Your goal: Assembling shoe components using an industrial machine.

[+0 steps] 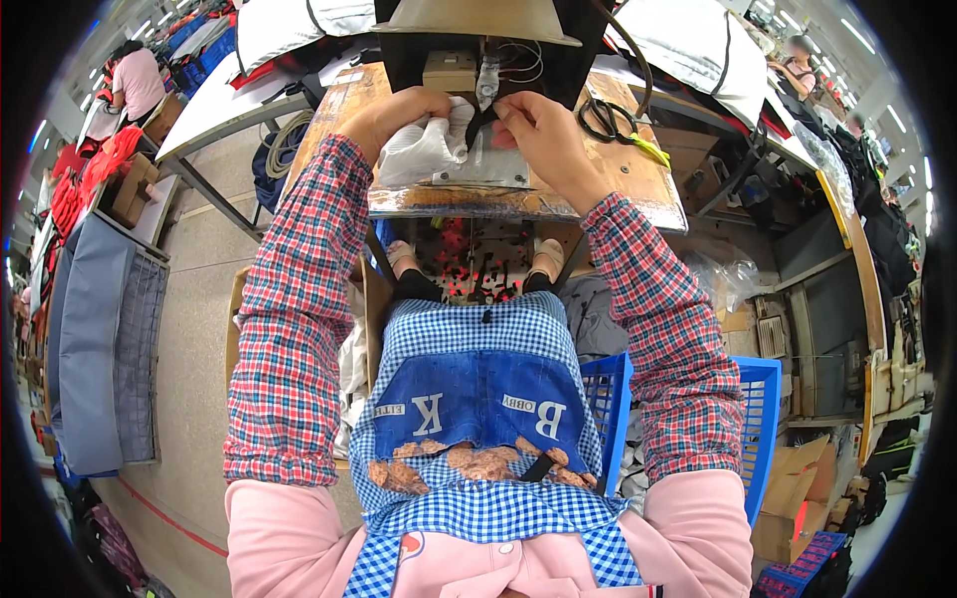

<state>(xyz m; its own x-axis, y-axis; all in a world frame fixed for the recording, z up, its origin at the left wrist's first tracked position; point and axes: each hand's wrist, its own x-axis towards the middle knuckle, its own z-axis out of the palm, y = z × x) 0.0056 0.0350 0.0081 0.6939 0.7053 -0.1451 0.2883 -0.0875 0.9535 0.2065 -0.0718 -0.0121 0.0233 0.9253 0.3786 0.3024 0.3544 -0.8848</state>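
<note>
On the worn wooden bench, my left hand is closed on a bunched white ribbed knit piece; its exact kind I cannot make out. My right hand pinches a small black strip of fabric at its right end. The strip's left end meets the edge of the white piece. Both hands flank the metal head of a small machine, just above the metal plate. Fingertips partly hide where the strip and the white piece meet.
Black looped handles with a yellow-green tip lie on the bench at right. A cream machine cover overhangs the work. Below, a blue plastic basket stands at my right and a cardboard box at my left. Two people work farther off.
</note>
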